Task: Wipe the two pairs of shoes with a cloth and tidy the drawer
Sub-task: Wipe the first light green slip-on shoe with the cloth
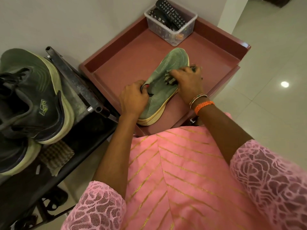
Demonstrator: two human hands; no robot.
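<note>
Green shoe [167, 77] gripped by left hand [132, 98], right hand [187, 80] clutching cloth [169, 79]; writing on dark sneaker [33, 97] unreadable

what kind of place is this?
Probably a home entryway or hall: a shoe rack holding dark sneakers, a glossy tiled floor, and a tub of TV remotes on a cabinet.

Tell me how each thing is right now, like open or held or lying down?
Drawer: pulled open.
Green shoe: upright in the drawer, held.
Left hand: grips the shoe's collar.
Right hand: presses a cloth on the shoe.
Plastic box: lidless, holding remotes.
Dark sneakers: resting on the rack.
</note>
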